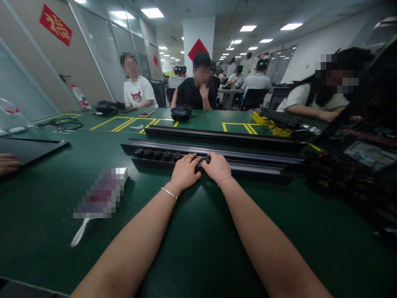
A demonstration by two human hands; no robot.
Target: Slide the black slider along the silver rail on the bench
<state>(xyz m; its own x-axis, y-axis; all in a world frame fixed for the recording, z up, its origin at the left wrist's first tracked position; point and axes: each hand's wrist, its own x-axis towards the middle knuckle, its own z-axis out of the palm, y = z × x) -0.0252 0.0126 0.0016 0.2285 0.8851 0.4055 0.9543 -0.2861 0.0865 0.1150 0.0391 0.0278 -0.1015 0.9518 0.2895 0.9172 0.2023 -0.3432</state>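
A long black channel rail (263, 171) lies crosswise on the green table in front of me. Several round black socket-like parts (157, 155) sit in a row in its left portion. My left hand (186, 171) is closed over the rail just right of that row, fingers on top and thumb at the near side. Close beside it, my right hand (218, 166) pinches a small dark part (207, 158) at the rail's middle. The fingers partly hide this part, so its exact kind does not show. To the right, the rail's inside looks grey and smooth.
Two more long black rails (217, 135) lie behind. A phone-like object with a white strap (81, 232) lies left of my forearms. Dark equipment (350, 165) stands at the right. Another person's hand (9, 163) rests on a dark panel (34, 151) at left. People sit across the table.
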